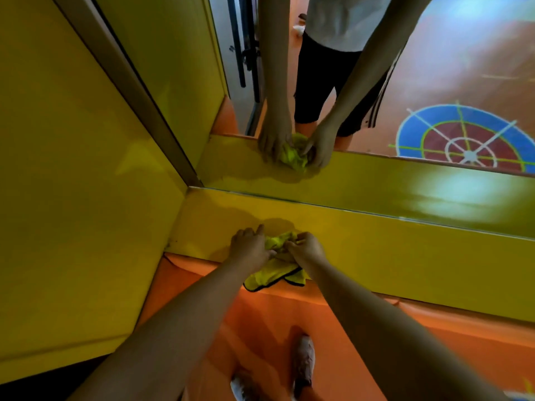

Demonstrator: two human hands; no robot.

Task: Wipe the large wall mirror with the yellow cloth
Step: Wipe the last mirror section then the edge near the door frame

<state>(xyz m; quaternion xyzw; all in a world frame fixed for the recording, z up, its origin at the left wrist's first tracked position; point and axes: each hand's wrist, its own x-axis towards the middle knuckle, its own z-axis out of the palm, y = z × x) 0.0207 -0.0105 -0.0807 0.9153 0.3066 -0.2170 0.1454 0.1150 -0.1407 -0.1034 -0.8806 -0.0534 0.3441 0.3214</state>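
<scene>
Head view looks down at two arms reaching to a yellow ledge [405,250] that runs along the bottom of the big mirror [362,68]. The yellow cloth [275,274] lies bunched up on that ledge, with one end hanging over the front edge above the orange wall part below. The cloth is near the mirror but not touching the glass.

The left hand [250,250] has its fingers bent and pressed down on the cloth. The right hand [307,248] pinches a fold of the cloth with its fingertips. Both hands look busy bunching or folding it.

In the mirror you can see the same two hands and the cloth again, plus the person's legs and a round blue and red target on the floor.

I think the wiping has not started yet. The cloth is just being made ready. All of the glass is left to wipe.
</scene>
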